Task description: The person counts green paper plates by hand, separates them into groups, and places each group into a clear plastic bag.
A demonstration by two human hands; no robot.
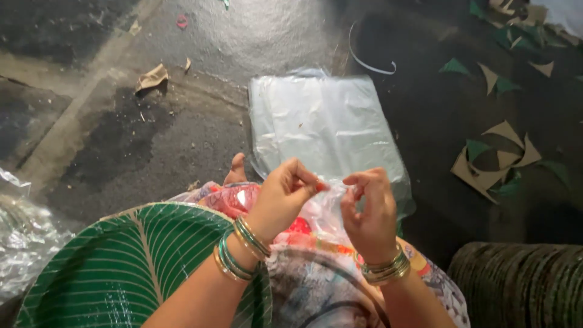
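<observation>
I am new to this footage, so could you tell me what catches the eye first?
At centre, the left hand and right hand pinch a clear plastic bag between them. Beyond them a stack of plastic sheets lies on the dark floor, and a green striped leaf-shaped plate fills the lower left.

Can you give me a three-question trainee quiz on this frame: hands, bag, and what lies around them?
1. True or false: both the left hand and the right hand pinch the edge of a thin clear plastic bag.
2. What lies flat on the floor beyond the hands?
A. a stack of clear plastic bags
B. a folded newspaper
C. a metal tray
3. Fill in: the big round plate on the lap by the left forearm is green with pale ____.

Key: 1 true; 2 A; 3 stripes, like leaf veins.
</observation>
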